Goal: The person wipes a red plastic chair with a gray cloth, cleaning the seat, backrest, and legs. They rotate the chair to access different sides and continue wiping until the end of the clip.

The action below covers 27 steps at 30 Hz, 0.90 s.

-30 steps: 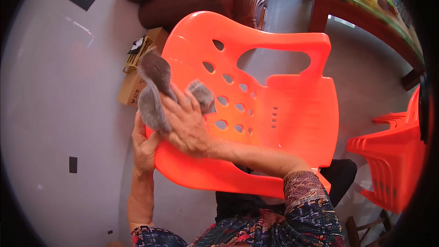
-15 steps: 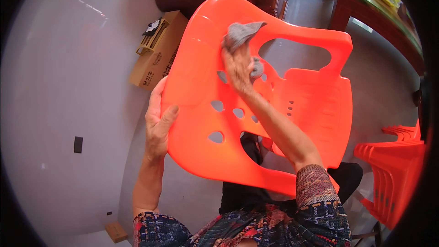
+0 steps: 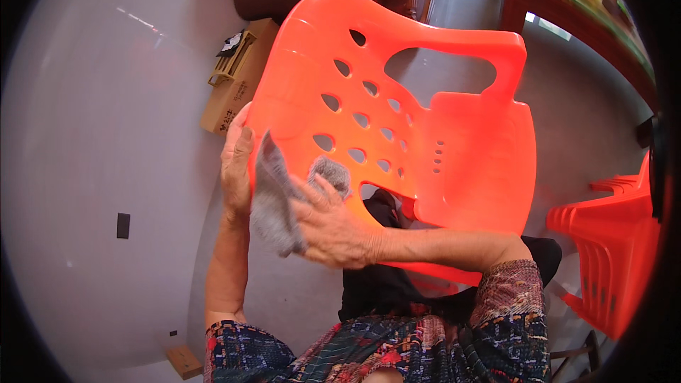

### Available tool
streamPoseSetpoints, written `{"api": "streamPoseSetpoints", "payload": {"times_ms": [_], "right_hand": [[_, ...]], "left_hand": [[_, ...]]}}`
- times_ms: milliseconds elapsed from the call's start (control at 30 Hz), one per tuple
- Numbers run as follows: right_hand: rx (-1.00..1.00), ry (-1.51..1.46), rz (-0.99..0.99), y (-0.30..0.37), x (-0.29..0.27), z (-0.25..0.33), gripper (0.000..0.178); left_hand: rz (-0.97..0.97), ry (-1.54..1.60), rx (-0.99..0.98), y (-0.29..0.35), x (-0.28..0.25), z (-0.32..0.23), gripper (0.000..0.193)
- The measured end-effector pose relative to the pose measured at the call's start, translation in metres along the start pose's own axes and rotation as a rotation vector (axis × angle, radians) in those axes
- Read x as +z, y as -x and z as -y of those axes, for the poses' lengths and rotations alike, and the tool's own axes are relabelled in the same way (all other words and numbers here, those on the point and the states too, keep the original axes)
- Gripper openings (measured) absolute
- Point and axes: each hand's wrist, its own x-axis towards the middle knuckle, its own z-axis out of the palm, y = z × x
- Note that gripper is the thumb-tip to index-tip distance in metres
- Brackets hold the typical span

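Hands work on an orange plastic chair (image 3: 454, 149) tipped over and held up off the floor in front of the person. Left hand (image 3: 236, 163) grips the chair's outer edge, fingers wrapped around the rim, steadying it. Right hand (image 3: 333, 223) presses a grey cloth (image 3: 275, 198) against the moulded backrest just beside the left hand; part of the cloth hangs loose below the fingers. Beyond the hands, the backrest shows rows of teardrop holes and a large handle cut-out. The chair looks light and stiff, with a smooth, probably slippery surface, so the rim or the cut-out gives the surest hold. The cloth is soft and limp. Further off, past the left hand, lies a cardboard box (image 3: 237, 78); to the right stand more orange chairs (image 3: 610, 255), apparently stacked.
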Motion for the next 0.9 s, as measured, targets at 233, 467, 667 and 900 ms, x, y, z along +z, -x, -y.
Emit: {"api": "streamPoseSetpoints", "payload": {"times_ms": [233,467,667,900], "right_hand": [[0.587,-0.162,-0.273,0.001,0.008,-0.097,0.040],[0.761,-0.144,-0.557,0.027,0.020,-0.178,0.043],[1.178,-0.076,-0.482,0.116,0.027,-0.276,0.045],[1.528,0.317,0.016,0.142,0.030,-0.227,0.059]], "left_hand": [[0.075,0.012,0.010,-0.003,0.000,-0.002,0.051],[0.031,-0.067,0.001,0.003,-0.003,-0.002,0.052],[0.020,-0.010,0.004,0.000,0.009,-0.003,0.051],[0.032,-0.053,0.035,0.000,0.010,-0.005,0.051]]}}
